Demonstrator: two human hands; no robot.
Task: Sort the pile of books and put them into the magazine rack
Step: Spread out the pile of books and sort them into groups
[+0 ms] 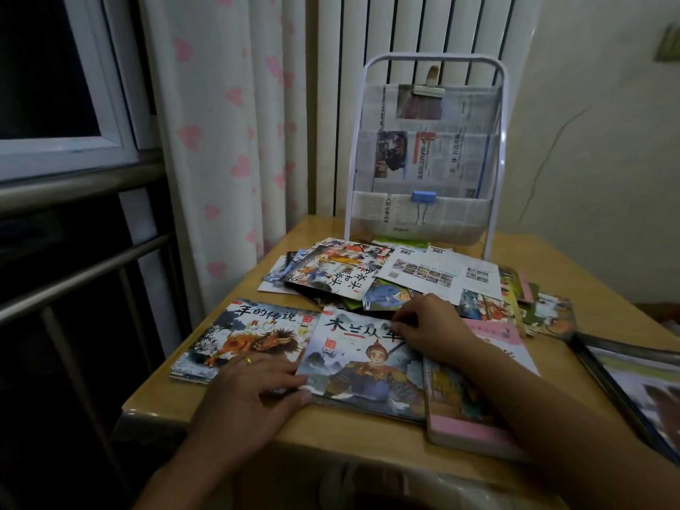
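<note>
A white-framed magazine rack (pixel 427 149), lined with newspaper and clipped with a blue binder clip, stands at the back of the wooden table (pixel 368 439). In front of it lies a loose pile of picture books (pixel 371 277). Nearer me lie a book with a warrior on its cover (pixel 362 366), a dragon-cover book (pixel 239 333) to its left and a pink-edged book (pixel 474 406) to its right. My left hand (pixel 254 395) holds the warrior book's lower left edge, thumb underneath. My right hand (pixel 430 329) pinches its top right corner.
A heart-print curtain (pixel 228 141) and a radiator hang behind the table, with a window and metal rails at the left. A dark-framed picture (pixel 633 384) lies at the right edge of the table. More books spread to the far right (pixel 544 311).
</note>
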